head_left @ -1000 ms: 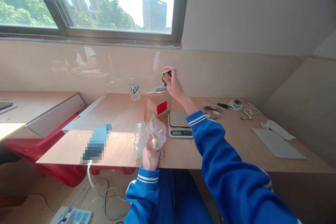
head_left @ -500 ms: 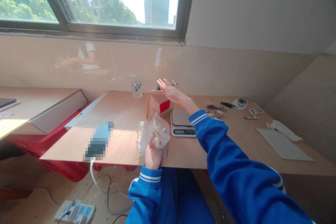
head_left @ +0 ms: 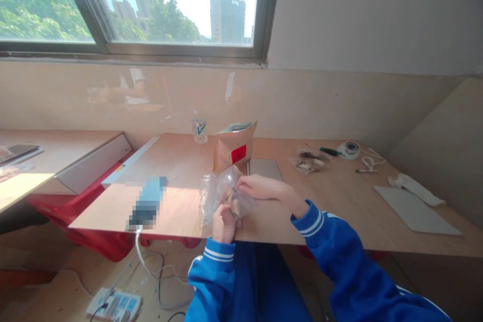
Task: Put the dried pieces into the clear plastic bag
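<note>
My left hand [head_left: 222, 222] holds a clear plastic bag [head_left: 221, 196] upright at the table's front edge, with pale lumps inside it. My right hand [head_left: 262, 188] has come to the bag's top, fingers pinched at its opening. Behind them stands a brown paper pouch [head_left: 233, 147] with a red label, its top open. A small digital scale [head_left: 264, 168] lies to the right of the pouch, partly hidden by my right hand.
A small water bottle [head_left: 199, 130] stands by the wall. A bag of dried bits [head_left: 309, 162], a green screwdriver [head_left: 324, 150], a tape roll [head_left: 350, 149], white cloth [head_left: 413, 184] and a grey sheet [head_left: 415, 204] lie to the right. A blurred blue object [head_left: 147, 202] lies left; a power strip [head_left: 115, 304] is on the floor.
My right hand left the top of the brown pouch, swung back over the scale and came down to the clear bag in my left hand.
</note>
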`<action>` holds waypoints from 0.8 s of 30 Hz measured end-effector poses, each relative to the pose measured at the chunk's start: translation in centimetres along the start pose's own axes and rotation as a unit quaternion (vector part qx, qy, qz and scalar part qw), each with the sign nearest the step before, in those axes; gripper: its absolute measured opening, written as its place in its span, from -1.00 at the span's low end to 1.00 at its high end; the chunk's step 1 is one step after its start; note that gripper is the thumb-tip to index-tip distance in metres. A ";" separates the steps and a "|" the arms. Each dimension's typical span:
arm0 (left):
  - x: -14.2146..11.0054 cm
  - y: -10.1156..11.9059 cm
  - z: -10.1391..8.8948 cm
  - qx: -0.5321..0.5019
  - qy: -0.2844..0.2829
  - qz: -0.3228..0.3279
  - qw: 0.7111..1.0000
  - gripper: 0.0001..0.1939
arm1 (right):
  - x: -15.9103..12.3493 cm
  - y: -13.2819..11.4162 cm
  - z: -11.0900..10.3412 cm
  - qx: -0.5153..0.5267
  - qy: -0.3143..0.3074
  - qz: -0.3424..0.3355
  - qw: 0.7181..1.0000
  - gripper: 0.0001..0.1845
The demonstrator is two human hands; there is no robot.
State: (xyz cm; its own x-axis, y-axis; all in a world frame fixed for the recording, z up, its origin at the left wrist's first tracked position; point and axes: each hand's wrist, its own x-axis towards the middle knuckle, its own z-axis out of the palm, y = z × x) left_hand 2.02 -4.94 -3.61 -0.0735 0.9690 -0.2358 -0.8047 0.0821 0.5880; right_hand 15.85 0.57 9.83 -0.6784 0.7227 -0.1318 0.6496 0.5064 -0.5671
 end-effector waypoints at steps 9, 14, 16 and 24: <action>-1.1 0.3 1.8 0.028 -0.005 -0.003 1.000 -0.66 | 0.3 1.4 1.9 0.108 0.043 -0.132 0.984 -0.83; -1.0 0.0 1.5 0.044 -0.005 0.009 0.999 -0.75 | 0.1 2.4 3.9 0.106 0.114 -0.070 0.985 -0.73; -0.9 -0.1 1.4 0.039 -0.001 0.018 0.999 -0.70 | 0.0 2.1 4.2 0.111 0.138 -0.067 0.982 -0.79; -1.2 -0.4 1.9 0.058 0.018 0.044 0.997 -0.59 | -0.5 1.2 3.6 0.207 0.031 0.021 0.978 -0.89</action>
State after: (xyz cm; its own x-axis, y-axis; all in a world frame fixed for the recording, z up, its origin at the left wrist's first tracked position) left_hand 3.55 -5.72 -2.05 -0.1637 0.9650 -0.2047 -0.7213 0.0245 0.6922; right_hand 15.69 -0.87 6.29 -0.6238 0.7723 -0.1200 0.4736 0.2513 -0.8441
